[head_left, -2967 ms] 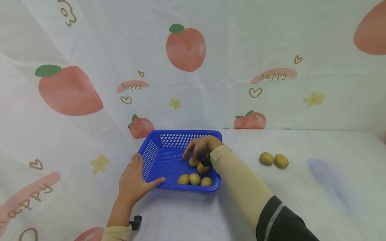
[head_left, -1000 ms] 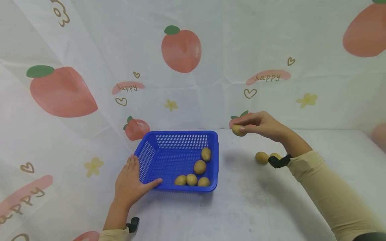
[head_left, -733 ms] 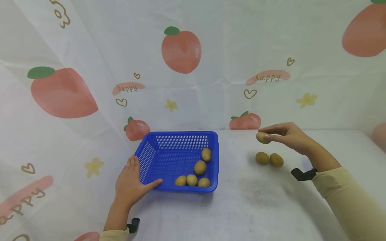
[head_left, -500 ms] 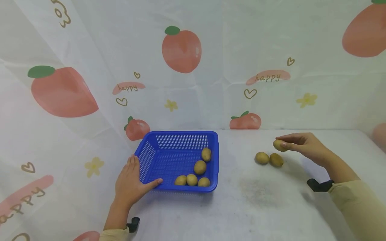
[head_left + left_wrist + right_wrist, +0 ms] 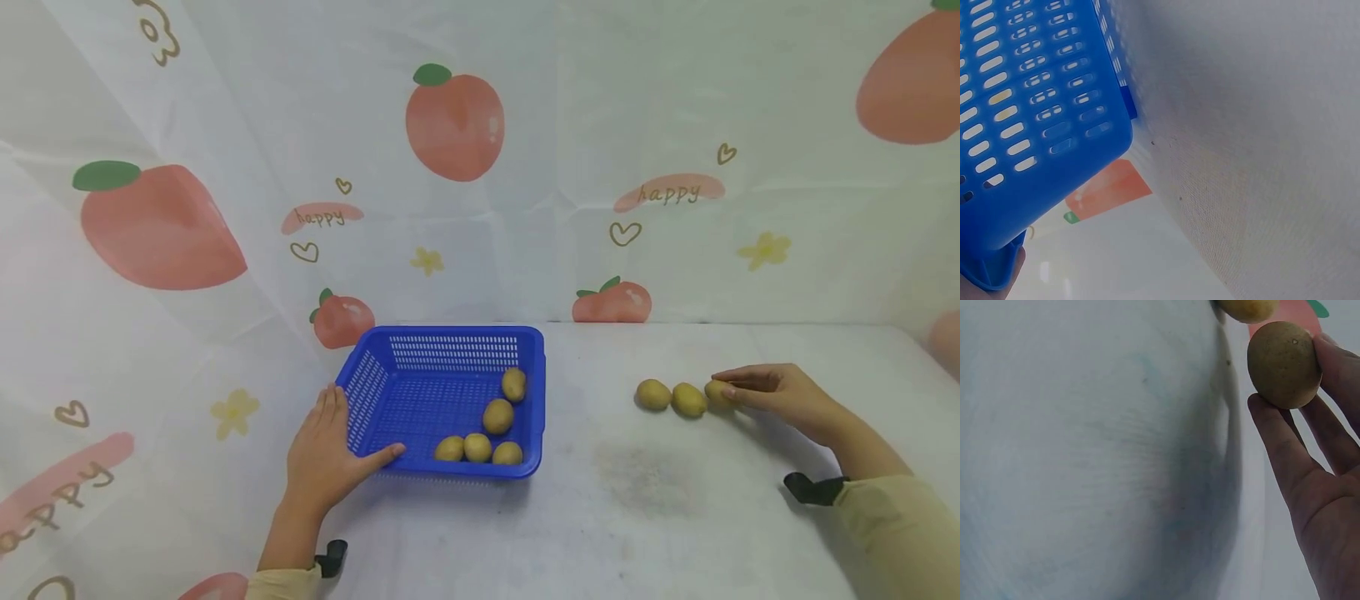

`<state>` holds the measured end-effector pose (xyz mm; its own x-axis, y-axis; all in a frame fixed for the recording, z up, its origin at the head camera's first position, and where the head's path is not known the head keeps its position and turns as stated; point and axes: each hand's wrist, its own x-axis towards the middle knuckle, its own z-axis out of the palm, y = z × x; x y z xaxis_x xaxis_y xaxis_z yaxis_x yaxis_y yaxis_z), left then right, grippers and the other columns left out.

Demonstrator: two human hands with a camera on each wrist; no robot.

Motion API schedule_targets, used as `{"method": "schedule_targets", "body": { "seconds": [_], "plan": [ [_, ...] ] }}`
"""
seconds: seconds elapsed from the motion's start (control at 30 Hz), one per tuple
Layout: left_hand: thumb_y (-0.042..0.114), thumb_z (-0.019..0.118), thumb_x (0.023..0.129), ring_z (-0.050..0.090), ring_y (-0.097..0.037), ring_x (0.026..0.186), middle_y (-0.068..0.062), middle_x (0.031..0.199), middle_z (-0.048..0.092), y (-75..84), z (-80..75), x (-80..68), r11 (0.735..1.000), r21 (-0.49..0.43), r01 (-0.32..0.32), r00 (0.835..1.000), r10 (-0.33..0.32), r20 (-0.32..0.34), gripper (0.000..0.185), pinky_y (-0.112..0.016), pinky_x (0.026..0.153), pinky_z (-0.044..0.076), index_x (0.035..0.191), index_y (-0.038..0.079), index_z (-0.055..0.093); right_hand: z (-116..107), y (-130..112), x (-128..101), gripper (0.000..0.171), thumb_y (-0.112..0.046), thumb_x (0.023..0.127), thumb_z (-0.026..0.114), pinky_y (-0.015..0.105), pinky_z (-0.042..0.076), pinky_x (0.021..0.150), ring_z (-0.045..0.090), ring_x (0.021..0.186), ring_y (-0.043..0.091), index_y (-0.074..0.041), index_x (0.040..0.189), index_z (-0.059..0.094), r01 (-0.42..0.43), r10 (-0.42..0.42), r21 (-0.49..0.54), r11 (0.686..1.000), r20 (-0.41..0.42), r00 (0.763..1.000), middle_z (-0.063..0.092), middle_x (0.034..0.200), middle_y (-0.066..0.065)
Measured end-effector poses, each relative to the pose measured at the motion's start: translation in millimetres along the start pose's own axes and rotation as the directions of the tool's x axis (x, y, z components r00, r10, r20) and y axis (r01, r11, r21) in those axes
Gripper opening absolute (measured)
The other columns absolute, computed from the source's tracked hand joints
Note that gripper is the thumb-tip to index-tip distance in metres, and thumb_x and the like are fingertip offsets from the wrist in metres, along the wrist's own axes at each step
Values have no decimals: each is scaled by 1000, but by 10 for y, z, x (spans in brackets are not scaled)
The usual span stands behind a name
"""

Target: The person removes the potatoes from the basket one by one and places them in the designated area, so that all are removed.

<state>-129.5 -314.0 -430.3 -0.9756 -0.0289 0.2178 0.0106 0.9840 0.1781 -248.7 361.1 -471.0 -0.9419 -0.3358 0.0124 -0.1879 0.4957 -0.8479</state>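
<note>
Fingers [image 5: 1285,456] of the right hand [image 5: 780,398] pinch a small brown kiwi [image 5: 1284,364] at the bench [image 5: 675,500], just beside two others [image 5: 671,397]. It looks light, firm and rounded, likely to roll; best held across its middle. Left hand [image 5: 326,454] rests flat, fingers straight, against the blue basket [image 5: 375,379].

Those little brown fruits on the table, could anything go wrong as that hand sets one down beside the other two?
Possibly. The fruit in the right hand is round and lies right next to the neighbouring fruit, so it may roll or nudge the row on release. The left hand only rests against the blue basket, so a bump could shift the basket.
</note>
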Motion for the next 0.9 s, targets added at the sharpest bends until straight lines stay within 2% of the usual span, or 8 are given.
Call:
{"method": "schedule_targets", "body": {
  "seconds": [0.27,0.43,0.63,0.77,0.9],
  "plan": [
    [88,66,78,20,-50,162,-33,173,18,-7,15,6,1000,-1,-5,1000,5,-12,142,-63,131,25,164,-12,15,25,58,-8,45,-24,104,72,9,50,84,58,111,-20,2,139,67,-25,26,-27,999,15,1000,75,124,-20],
    [88,67,77,21,-50,161,-33,173,19,-21,42,-10,1000,-1,-5,1000,5,-23,143,-64,130,25,164,-12,15,19,33,-13,45,-27,103,73,7,47,84,56,113,-22,-1,140,68,-33,35,-66,997,21,999,76,127,-15],
    [89,66,77,21,-49,162,-32,173,18,-32,63,-16,1000,-1,-1,1000,1,-24,143,-64,130,25,165,-12,15,-29,11,-10,46,-29,102,74,6,45,84,54,111,-24,-2,139,68,-38,40,-115,993,12,999,76,126,-16],
    [89,66,78,19,-48,162,-32,173,17,-31,50,-11,1000,-6,-1,1000,0,-21,142,-63,131,24,165,-12,14,-88,-66,13,46,-28,102,74,6,47,84,56,110,-22,-3,140,67,-21,21,-134,991,-6,1000,74,126,-17],
    [89,66,78,19,-48,163,-32,174,16,-28,45,-9,1000,-8,-2,1000,2,-20,142,-63,131,24,165,-12,14,-152,-235,75,46,-27,102,74,7,50,85,59,110,-20,-3,140,66,10,-14,-125,992,-29,999,72,124,-23]
  ]
}}
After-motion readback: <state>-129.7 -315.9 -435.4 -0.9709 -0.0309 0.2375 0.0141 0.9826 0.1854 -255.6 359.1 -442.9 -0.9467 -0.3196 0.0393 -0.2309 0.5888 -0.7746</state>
